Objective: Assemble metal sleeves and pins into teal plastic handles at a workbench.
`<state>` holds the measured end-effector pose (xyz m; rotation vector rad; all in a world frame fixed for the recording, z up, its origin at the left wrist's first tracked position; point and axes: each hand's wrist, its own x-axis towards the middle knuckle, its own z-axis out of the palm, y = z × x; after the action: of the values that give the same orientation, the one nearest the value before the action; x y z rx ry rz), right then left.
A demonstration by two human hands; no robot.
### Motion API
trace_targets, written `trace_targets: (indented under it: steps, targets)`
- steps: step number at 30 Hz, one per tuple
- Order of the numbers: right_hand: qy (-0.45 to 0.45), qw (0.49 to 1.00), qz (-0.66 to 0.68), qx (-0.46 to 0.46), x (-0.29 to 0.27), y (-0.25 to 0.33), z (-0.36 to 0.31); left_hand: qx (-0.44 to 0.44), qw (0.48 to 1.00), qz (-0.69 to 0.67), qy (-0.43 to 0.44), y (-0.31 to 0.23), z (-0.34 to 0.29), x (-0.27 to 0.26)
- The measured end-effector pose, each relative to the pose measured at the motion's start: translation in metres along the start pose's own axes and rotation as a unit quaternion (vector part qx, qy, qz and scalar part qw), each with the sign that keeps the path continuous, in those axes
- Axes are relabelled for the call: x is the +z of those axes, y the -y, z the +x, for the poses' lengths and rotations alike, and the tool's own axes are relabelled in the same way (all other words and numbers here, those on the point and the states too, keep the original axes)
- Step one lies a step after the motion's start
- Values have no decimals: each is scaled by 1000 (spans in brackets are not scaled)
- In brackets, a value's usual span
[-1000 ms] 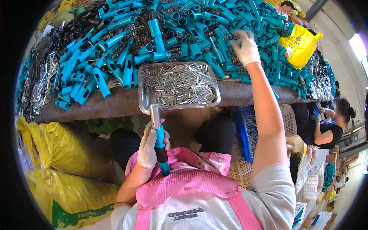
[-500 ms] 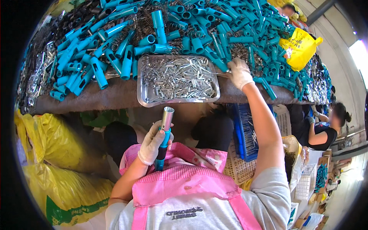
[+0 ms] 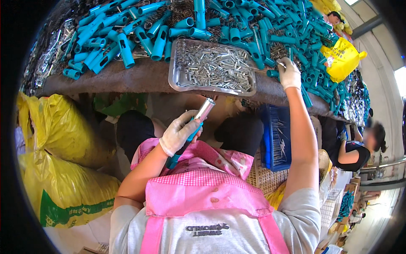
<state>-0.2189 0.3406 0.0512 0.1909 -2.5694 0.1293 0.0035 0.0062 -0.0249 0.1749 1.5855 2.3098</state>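
Note:
My left hand point(image 3: 179, 132), in a pale glove, is closed around a tube-shaped handle point(image 3: 204, 109) in front of my apron. Its upper end is bare silver metal, with teal and black parts lower down, and it tilts to the right. At the table edge my gloved right hand point(image 3: 290, 75) has its fingers pressed together, close to loose coil springs point(image 3: 278, 51) and teal tubes point(image 3: 125, 50). What they hold is too small to name. Left of that hand sits a clear tray point(image 3: 177, 83) full of short silver pins point(image 3: 218, 67).
Teal slotted tubes and springs are heaped across the table point(image 3: 105, 81). A yellow bag point(image 3: 340, 59) lies on the heap at right. Below, a blue basket point(image 3: 267, 142) holds thin metal rods. Large yellow sacks point(image 3: 67, 178) stand at left. A co-worker point(image 3: 357, 148) sits at far right.
My left hand has risen slightly and moved right, and the handle now leans to the right. My right hand is a little farther right over the springs. The whole view has shifted.

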Motion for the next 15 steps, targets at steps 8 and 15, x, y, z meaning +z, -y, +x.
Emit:
trace_targets:
  steps: [8, 15]
  targets:
    - [192, 861, 334, -331, -106, 128, -74, 1, 989, 135, 54, -11, -9, -3]
    - [227, 805, 338, -431, -109, 146, -91, -11, 988, 136, 75, -14, -21, -3]
